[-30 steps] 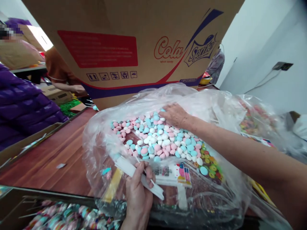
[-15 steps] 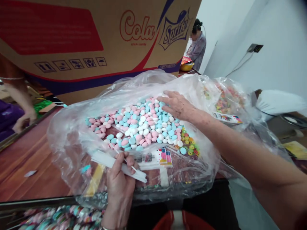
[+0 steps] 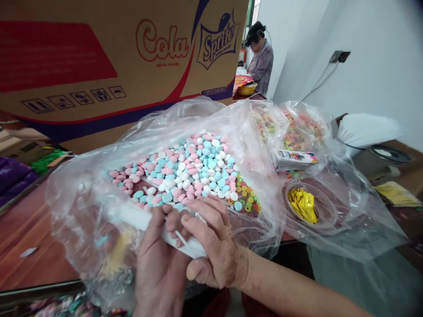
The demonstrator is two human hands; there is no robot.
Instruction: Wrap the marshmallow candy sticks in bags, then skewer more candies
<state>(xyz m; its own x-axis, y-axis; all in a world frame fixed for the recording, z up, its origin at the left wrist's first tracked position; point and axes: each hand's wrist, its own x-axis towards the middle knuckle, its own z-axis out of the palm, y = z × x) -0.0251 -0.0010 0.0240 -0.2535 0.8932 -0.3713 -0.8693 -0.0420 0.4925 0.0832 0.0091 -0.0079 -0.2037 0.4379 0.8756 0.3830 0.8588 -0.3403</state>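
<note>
A clear plastic bag (image 3: 82, 207) lies on the wooden table with a heap of pink, blue and white candies (image 3: 185, 169) inside. My left hand (image 3: 158, 268) is closed round a bundle of white sticks (image 3: 178, 240) at the bag's near edge. My right hand (image 3: 214, 246) lies over the same bundle, its fingers pinching at the sticks. Small multicoloured ring candies (image 3: 246, 200) sit at the right end of the heap.
A big Cola Sprite cardboard box (image 3: 99, 66) stands right behind the bag. To the right lie more clear bags with coloured rings (image 3: 294, 130), a printed packet (image 3: 294, 158) and gold foil (image 3: 302, 204). Another person (image 3: 259, 55) sits at the far end.
My right hand has left the far side of the candy heap and come back to the sticks in my left hand. The view has swung to the right.
</note>
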